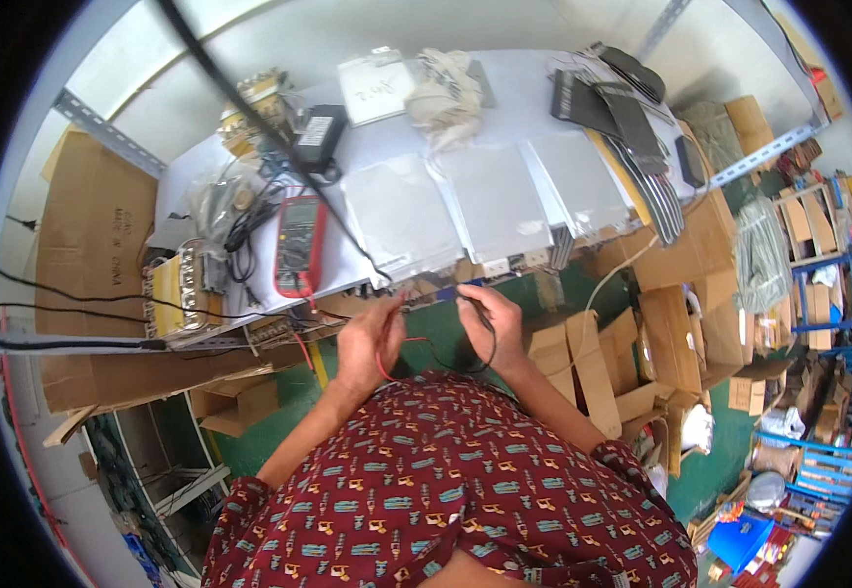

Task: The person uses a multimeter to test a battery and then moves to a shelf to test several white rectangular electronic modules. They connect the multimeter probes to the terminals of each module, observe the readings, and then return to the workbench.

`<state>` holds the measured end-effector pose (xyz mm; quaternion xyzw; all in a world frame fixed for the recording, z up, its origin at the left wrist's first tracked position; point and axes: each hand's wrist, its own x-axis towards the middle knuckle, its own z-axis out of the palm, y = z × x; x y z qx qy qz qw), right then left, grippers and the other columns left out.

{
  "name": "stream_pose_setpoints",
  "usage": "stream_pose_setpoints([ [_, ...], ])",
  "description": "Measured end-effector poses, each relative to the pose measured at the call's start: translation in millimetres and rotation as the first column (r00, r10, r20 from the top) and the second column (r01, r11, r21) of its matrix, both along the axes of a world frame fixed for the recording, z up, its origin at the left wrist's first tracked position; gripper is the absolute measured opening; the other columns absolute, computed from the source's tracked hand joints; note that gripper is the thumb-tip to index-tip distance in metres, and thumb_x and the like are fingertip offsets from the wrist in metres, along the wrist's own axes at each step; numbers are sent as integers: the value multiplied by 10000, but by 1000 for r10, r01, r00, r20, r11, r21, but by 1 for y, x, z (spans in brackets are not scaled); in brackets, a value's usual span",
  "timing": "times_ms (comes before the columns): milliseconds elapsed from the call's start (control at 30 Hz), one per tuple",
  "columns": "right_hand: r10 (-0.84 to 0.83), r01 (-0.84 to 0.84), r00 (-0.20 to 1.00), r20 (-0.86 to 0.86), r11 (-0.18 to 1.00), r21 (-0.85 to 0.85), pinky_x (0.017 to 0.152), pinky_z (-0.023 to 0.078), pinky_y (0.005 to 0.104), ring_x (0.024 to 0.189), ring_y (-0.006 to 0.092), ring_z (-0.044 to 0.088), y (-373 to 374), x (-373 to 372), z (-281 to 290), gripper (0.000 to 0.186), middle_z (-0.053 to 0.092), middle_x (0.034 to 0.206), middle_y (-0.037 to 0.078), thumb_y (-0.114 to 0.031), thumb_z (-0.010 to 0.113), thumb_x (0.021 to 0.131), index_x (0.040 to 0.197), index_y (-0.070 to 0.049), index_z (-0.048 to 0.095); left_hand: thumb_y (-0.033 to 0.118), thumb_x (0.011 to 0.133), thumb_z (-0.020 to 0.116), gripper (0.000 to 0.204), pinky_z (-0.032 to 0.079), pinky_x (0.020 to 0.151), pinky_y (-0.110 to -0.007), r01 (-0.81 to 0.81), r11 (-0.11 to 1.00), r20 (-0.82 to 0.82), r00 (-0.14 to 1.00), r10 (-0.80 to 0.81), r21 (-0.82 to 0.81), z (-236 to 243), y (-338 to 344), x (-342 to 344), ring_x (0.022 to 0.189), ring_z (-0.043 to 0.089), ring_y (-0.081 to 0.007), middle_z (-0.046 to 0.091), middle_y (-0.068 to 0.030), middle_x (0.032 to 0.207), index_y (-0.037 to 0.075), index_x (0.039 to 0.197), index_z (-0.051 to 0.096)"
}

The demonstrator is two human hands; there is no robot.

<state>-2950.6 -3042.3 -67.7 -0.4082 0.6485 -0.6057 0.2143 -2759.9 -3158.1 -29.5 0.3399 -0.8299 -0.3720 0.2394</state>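
Observation:
My left hand (365,345) is closed on a red test probe, whose red lead (384,359) loops down beside the fingers. In my right hand (501,331) is a black test probe (481,314), pinched between thumb and fingers. Both hands are held apart, just off the table's front edge. A red-cased multimeter (300,240) lies on the table, left of and beyond my left hand. Beyond my hands, flat pale panels (401,211) in clear plastic lie in a row along the front edge. What the probe tips touch, if anything, is too small to make out.
A black power adapter (319,137), bundled cables and a crumpled cloth (446,98) sit farther back on the table. Black and striped flat cables (632,127) lie at the right. Black cables hang across the left. Open cardboard boxes (598,367) stand on the green floor.

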Motion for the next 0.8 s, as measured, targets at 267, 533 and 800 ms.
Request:
stream_pose_setpoints([
  [267,-245,255,955,165,966,-38,749,531,231,860,79,650,39,-39,7,211,708,994,87,22,664,927,1128,83,677,39,895,656,309,543,697,-399,149,988,-108,982,-152,-38,10,15,-47,777,684,-329,690,-160,911,30,1204,661],
  [533,-313,314,949,-23,949,30,785,539,252,883,117,680,61,-85,2,243,741,1005,113,-6,654,935,1163,75,682,53,878,669,350,546,686,-436,208,975,-55,976,-212,-77,6,30,-102,776,675,-348,675,-155,895,34,1227,650],
  [800,-271,272,959,-82,962,8,722,536,244,818,95,654,61,-100,-5,237,715,988,104,25,673,909,1139,80,680,54,880,664,364,545,688,-436,181,981,-10,983,-183,-72,2,35,-115,786,673,-345,675,-154,894,39,1244,644],
])
